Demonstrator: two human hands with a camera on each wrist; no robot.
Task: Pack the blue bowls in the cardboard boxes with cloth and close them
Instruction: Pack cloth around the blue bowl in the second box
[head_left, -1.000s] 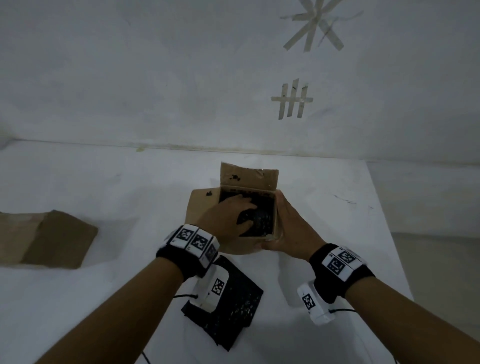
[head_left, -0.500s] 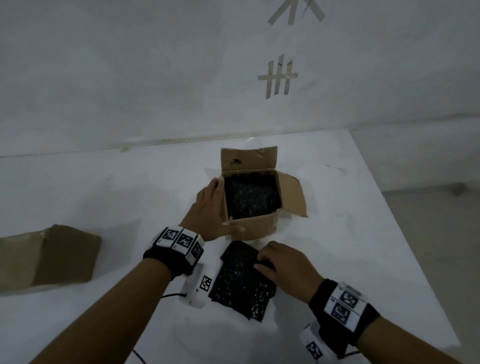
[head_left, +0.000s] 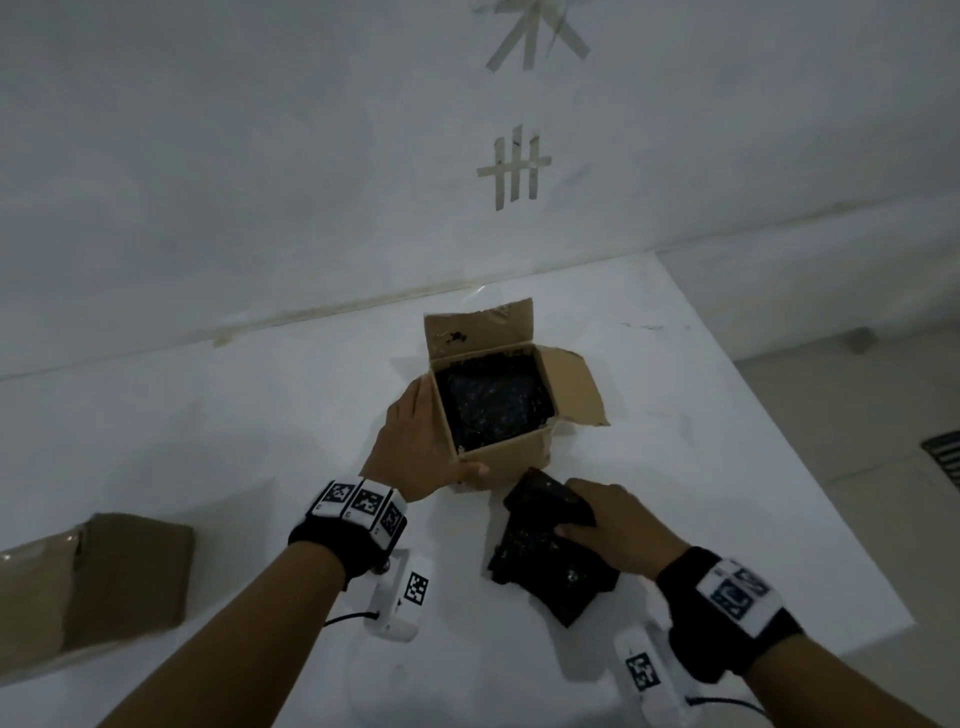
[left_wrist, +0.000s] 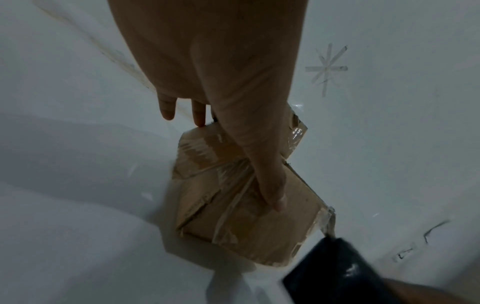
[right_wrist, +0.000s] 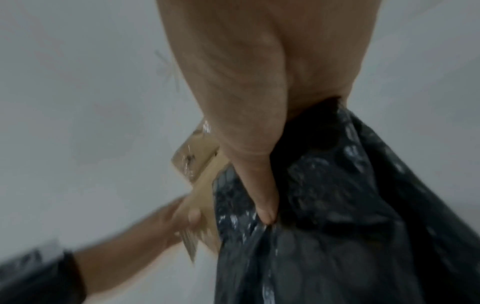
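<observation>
Open box (head_left: 511, 457) sits mid-table, dark wrapped bundle inside; bowl itself not visible. Left hand (head_left: 415, 441) braces the box's left wall, fingers flat, thumb hooked on the near corner. Right hand (head_left: 605, 525) pinches the dark cloth (head_left: 550, 561) lying just in front. Second box (head_left: 93, 587) lies far left. Risk: cloth catching the near rim and tipping the box if the brace slackens.

cardboard boxes (head_left: 498, 415): 2 | dark cloths (head_left: 550, 551): 2 | hands (head_left: 415, 441): 2 | tape marks (head_left: 514, 171): 2
</observation>
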